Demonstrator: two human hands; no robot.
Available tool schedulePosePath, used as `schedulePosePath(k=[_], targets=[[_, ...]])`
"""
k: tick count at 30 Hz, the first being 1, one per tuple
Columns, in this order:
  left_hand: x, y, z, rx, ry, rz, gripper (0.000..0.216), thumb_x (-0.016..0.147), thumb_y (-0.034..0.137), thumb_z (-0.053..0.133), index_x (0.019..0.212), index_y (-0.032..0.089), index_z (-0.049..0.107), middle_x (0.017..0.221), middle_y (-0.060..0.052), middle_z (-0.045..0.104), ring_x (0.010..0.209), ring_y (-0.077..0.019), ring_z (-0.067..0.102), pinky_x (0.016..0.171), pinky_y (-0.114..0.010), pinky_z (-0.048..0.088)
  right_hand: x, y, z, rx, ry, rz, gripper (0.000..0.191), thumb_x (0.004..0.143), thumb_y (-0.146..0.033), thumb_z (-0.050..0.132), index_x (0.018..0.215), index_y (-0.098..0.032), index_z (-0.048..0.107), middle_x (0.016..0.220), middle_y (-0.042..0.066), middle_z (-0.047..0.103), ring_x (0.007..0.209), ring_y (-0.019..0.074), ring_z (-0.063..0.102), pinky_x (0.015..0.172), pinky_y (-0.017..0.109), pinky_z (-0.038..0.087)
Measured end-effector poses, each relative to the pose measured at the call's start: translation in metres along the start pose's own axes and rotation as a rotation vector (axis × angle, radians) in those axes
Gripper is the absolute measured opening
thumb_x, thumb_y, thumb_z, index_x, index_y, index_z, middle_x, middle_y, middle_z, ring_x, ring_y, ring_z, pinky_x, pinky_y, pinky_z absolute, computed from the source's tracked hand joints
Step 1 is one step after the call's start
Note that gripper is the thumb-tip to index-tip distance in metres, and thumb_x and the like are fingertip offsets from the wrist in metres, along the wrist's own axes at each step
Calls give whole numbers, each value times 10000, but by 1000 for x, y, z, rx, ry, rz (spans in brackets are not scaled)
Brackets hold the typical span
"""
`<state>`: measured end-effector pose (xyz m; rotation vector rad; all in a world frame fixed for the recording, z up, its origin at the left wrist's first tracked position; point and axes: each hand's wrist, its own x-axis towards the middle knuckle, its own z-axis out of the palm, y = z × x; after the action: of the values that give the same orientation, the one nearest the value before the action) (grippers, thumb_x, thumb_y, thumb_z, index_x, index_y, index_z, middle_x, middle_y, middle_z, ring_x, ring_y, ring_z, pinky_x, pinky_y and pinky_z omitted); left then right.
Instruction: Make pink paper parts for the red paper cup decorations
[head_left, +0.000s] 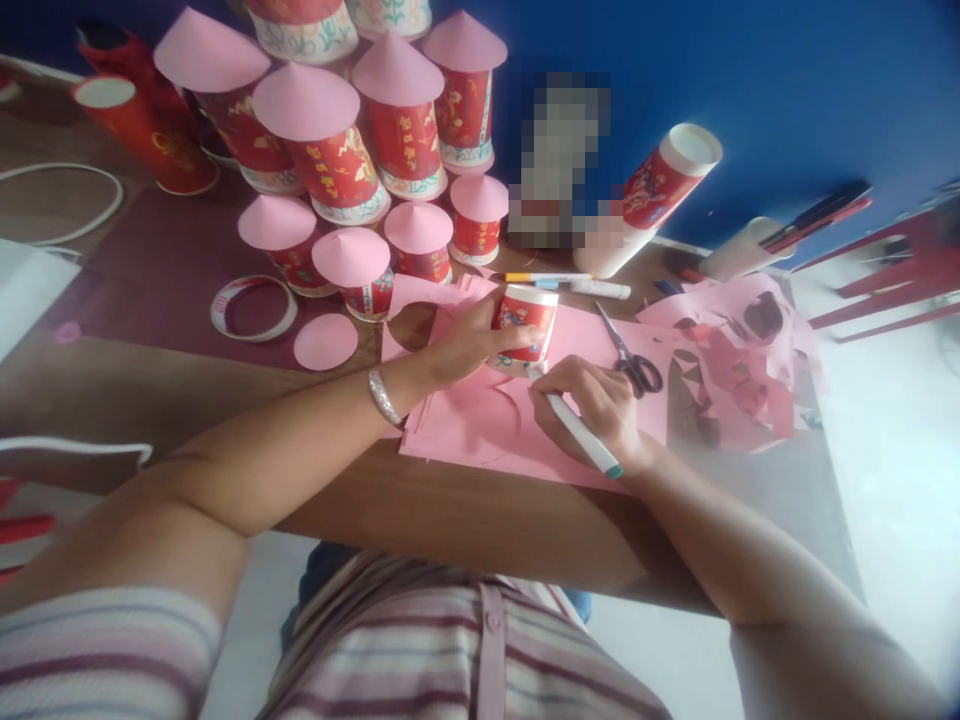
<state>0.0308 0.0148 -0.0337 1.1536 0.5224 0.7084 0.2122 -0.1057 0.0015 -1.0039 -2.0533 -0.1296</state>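
My left hand (469, 340) wraps around an upside-down red and white paper cup (523, 320) and presses it onto a sheet of pink paper (480, 425) on the wooden table (465, 520). My right hand (596, 405) is closed on a white marker with a green end (583, 437), its tip at the cup's rim on the paper. A curved line shows on the pink sheet below the cup. A silver bracelet (384, 397) sits on my left wrist.
Several red cups with pink paper cone lids (322, 140) stand stacked at the back. A pink paper disc (325, 341) and a cut cup ring (253, 307) lie left. Scissors (631, 355), pens (570, 282), pink scraps (739, 350) and a lying cup stack (660, 190) are right.
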Motion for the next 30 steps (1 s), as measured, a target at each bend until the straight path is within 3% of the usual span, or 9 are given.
schedulePosePath(k=[8, 24, 30], targets=[[-1, 0, 0, 43, -9, 16, 506, 876, 487, 949, 1158, 211, 632, 1048, -48, 810, 913, -197, 802, 767, -303, 610, 1, 2, 0, -4, -13, -15, 245, 1018, -22, 663, 1042, -264, 635, 804, -50, 714, 610, 121, 655, 570, 254, 509], [2, -3, -1, -1, -13, 30, 557, 803, 449, 1020, 1150, 210, 655, 1047, -29, 794, 890, -158, 736, 780, -266, 586, -1, 6, 3, -49, 41, -9, 231, 1049, -38, 648, 1038, -267, 621, 783, -53, 685, 605, 125, 643, 571, 254, 500], [2, -4, -1, -11, -27, 21, 512, 858, 477, 980, 1142, 207, 650, 1032, -28, 783, 872, -151, 732, 778, -268, 598, -1, 6, 2, -103, 43, -4, 216, 1072, -68, 630, 994, -268, 609, 765, -58, 686, 584, 119, 645, 545, 254, 489]])
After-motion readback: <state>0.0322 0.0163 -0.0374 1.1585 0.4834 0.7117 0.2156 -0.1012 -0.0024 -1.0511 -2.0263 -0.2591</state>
